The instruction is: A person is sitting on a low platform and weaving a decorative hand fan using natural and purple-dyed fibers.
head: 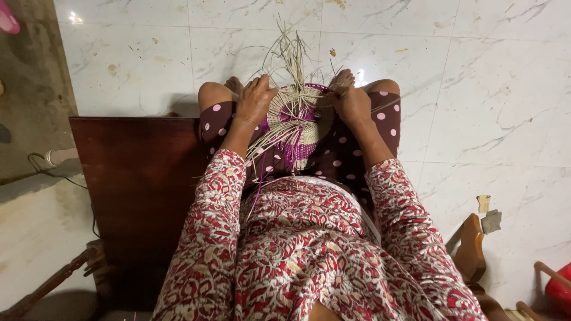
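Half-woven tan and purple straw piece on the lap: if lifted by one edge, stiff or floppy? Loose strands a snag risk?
The round tan and purple woven straw piece probably holds its shape, since its tight coils look firm between the left hand and right hand. It likely weighs little, being thin straw. The loose straw strands splay freely, so they would probably flop and snag.

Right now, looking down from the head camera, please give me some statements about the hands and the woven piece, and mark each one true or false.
1. Both hands grip the woven piece. True: the left hand holds its left edge, the right hand its right edge.
2. The woven piece is green and white. False: it is straw-coloured and purple.
3. Loose straw strands stick out beyond the piece. True.
4. The piece lies on the dark wooden board. False: it rests on the person's lap, over dotted trousers.
5. The floor is grey carpet. False: it is white marble-like tile.
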